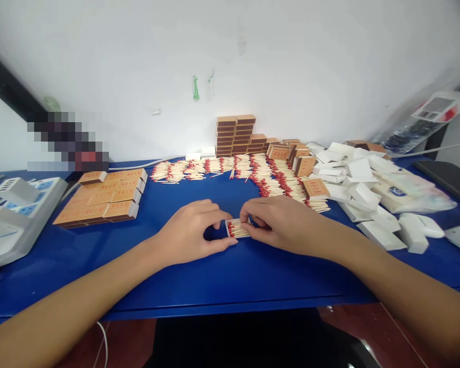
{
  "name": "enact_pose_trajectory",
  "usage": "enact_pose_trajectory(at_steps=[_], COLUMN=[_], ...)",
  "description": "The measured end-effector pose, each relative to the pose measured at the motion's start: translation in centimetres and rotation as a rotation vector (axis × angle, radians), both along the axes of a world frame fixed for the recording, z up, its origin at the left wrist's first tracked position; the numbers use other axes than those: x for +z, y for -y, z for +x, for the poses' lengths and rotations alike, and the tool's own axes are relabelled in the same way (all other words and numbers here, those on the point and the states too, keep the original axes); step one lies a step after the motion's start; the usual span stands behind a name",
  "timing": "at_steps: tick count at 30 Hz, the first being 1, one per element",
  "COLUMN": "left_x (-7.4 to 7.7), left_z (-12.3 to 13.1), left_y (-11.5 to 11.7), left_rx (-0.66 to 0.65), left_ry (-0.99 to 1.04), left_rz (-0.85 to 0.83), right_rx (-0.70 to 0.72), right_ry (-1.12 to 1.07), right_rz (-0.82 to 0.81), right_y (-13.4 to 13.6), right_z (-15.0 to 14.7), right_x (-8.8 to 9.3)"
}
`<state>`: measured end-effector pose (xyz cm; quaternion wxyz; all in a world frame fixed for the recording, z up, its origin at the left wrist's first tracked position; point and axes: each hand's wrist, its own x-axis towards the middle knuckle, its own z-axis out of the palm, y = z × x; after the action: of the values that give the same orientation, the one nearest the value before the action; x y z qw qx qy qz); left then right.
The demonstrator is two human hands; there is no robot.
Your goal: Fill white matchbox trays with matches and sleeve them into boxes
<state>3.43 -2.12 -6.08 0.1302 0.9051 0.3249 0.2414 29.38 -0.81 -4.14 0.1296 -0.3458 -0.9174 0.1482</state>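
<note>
A small white matchbox tray (237,228) filled with red-tipped matches lies on the blue table (214,276) between my hands. My left hand (193,232) curls around its left end, thumb and fingertips pinching at the tray's edge. My right hand (279,222) covers its right end with the fingers closed on it. Behind, a long band of loose red-tipped matches (253,171) runs across the table.
Orange closed matchboxes (103,199) lie in a flat block at left; more are stacked at the back wall (235,135). Several empty white trays (360,189) pile up at right. Power strips (11,214) sit at far left, a plastic bag (414,197) at right.
</note>
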Motion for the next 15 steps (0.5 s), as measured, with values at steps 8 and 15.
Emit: enact_pose_trajectory(at_steps=[8,15], left_x=[0.0,0.0], left_z=[0.0,-0.6], left_y=[0.0,-0.2], left_rx=[-0.003,0.019], left_ry=[-0.008,-0.001], left_rz=[0.007,0.008], right_rx=[-0.059,-0.179], right_ry=[0.001,0.155], right_rz=[0.01,-0.012], right_y=[-0.4,-2.1], right_z=[0.7,4.9], right_x=[0.3,2.7])
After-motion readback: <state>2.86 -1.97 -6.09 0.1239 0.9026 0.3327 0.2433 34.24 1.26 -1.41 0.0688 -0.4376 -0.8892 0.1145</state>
